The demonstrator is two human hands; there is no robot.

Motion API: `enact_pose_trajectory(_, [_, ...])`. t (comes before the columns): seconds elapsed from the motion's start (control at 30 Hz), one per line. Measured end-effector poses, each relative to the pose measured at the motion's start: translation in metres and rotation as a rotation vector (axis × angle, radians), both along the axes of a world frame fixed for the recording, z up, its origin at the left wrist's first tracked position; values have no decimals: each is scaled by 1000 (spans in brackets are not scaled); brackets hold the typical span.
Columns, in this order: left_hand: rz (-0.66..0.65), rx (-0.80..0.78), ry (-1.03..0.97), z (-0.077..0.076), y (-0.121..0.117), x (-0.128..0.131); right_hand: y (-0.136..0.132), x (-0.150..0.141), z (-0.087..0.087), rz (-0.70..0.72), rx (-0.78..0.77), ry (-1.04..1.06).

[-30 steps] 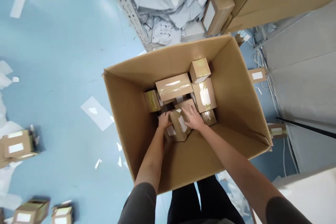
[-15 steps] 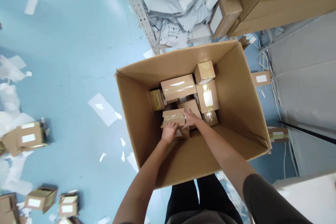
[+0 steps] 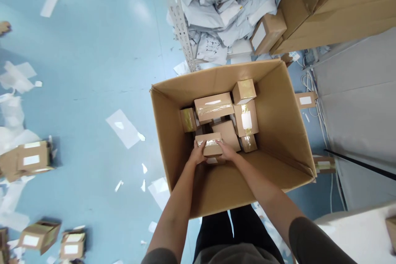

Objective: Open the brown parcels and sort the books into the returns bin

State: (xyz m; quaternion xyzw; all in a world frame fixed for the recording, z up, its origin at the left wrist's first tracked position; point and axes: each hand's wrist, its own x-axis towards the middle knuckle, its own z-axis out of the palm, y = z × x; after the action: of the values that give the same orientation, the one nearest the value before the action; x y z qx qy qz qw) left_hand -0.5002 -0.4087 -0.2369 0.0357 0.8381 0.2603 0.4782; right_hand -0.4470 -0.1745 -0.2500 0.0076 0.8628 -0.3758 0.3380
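Observation:
Both my hands reach down into a large open cardboard carton (image 3: pixel 247 196). Between them is a small taped cardboard box (image 3: pixel 209 138), gripped at its two ends. My left hand (image 3: pixel 198 153) closes on the left end, and my right hand (image 3: pixel 227 150) closes on the right end. Under the held box, part of another box with a white label (image 3: pixel 212 160) shows. Farther up lie a long taped box (image 3: pixel 214 109), a plain brown box (image 3: pixel 227 135) and a box with a white label (image 3: pixel 246 119). A small box with yellowish tape (image 3: pixel 187 120) sits against the left wall.
Beyond the carton, a perforated metal shelf post (image 3: pixel 177 16) stands beside piled grey mailing bags (image 3: pixel 222 12). Opened small boxes (image 3: pixel 32 160) and paper scraps (image 3: pixel 123 128) litter the blue floor at left. Cables (image 3: pixel 321 119) run along the right side.
My hands have shifted from the top of the small box to its two ends. The box now sits more level between them. The whole view has shifted slightly.

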Motion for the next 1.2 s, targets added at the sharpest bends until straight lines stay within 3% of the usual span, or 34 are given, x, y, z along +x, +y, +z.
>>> enact_pose_trajectory(0.13, [43, -9, 129, 33, 14, 17, 3, 14, 33, -70, -19, -19])
enact_pose_trajectory(0.27, [39, 9, 245, 98, 26, 15, 12, 16, 92, -120, -21, 53])
enact_pose_trajectory(0.37, [35, 28, 376, 161, 34, 7, 20, 9, 155, -149, -30, 165])
enact_pose_trajectory(0.57, [-22, 122, 722, 292, 52, -8, 42, 2, 305, -162, 64, 398])
enact_pose_trajectory(0.73, [-171, 243, 952, 390, 84, -2, 68, 45, 414, -283, 214, 555])
enact_pose_trajectory(0.87, [-358, 369, 1082, 458, 146, 46, 105, 134, 477, -495, 326, 637])
enact_pose_trajectory(1.0, [-602, 545, 1103, 501, 235, 150, 153, 279, 514, -743, 435, 650])
enact_pose_trajectory(1.1, [-801, 658, 1022, 509, 306, 256, 179, 413, 520, -964, 498, 658])
enact_pose_trajectory(1.2, [-1024, 762, 887, 495, 368, 367, 185, 543, 501, -1217, 550, 631])
